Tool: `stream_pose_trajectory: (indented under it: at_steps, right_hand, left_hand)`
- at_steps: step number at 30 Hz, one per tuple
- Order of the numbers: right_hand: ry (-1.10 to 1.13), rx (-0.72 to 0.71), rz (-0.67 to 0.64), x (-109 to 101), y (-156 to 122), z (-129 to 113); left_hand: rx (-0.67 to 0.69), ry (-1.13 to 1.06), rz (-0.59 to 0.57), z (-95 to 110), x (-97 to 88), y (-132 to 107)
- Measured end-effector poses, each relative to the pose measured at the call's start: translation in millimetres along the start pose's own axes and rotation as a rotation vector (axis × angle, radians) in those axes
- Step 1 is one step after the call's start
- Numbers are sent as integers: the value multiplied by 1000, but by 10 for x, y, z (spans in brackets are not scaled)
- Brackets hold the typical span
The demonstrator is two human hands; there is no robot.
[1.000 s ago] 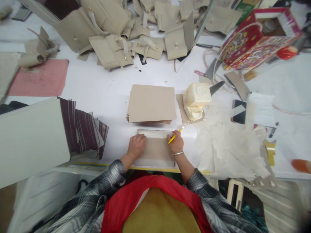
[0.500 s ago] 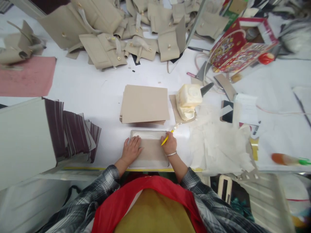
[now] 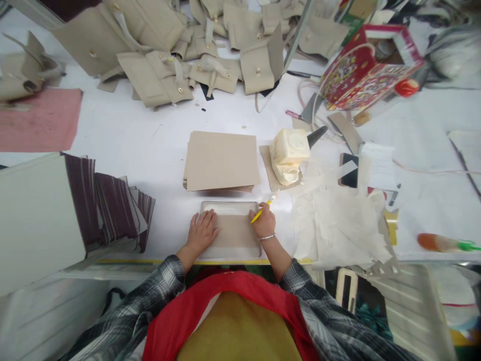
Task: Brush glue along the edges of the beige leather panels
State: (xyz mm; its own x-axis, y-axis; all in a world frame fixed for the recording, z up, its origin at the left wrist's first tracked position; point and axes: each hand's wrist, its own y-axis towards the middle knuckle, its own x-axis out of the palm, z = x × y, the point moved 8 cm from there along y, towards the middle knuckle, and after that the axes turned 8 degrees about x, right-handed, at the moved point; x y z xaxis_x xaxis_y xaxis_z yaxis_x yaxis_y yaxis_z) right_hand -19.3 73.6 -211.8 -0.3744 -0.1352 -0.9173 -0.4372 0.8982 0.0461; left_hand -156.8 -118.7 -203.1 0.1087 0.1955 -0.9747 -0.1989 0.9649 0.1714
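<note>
A beige rectangular panel (image 3: 233, 230) lies at the near edge of the white table (image 3: 143, 140), its far strip paler and glossy. My left hand (image 3: 203, 231) rests flat on the panel's left side, fingers spread. My right hand (image 3: 263, 223) sits at the panel's right far corner, closed on a yellow brush-like tool (image 3: 263, 209) that points away to the right. Just beyond the panel lies a stack of beige panels (image 3: 221, 160).
A yellowish glue container (image 3: 287, 154) stands right of the stack. Crumpled white paper (image 3: 338, 225) covers the right side. Dark maroon pieces (image 3: 112, 203) fan out at left beside a cream board (image 3: 35, 220). Beige bag parts (image 3: 195, 45) pile at the back, with a red patterned box (image 3: 361, 70).
My left hand has gone from curled to flat and spread on the panel. The view shifted slightly left; my right hand stays at the corner with the tool.
</note>
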Motion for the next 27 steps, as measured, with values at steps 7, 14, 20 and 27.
stream_pose_trajectory:
  at_steps: [7,14,20,27]
  right_hand:
    - [109,-260,146,-169,-159,-203]
    - [96,-366,52,-16,-297,-346]
    - [128,-370,76,-116,-281,-288]
    - [294,-445,201,-629,-405,-521]
  left_hand:
    - [90,2,-66,257,17,179]
    - [-63,37,-157,-61,-19,93]
    - [-86,107,7,-267,-830,-388]
    - [-12,404,453,-304,-2675,-1019]
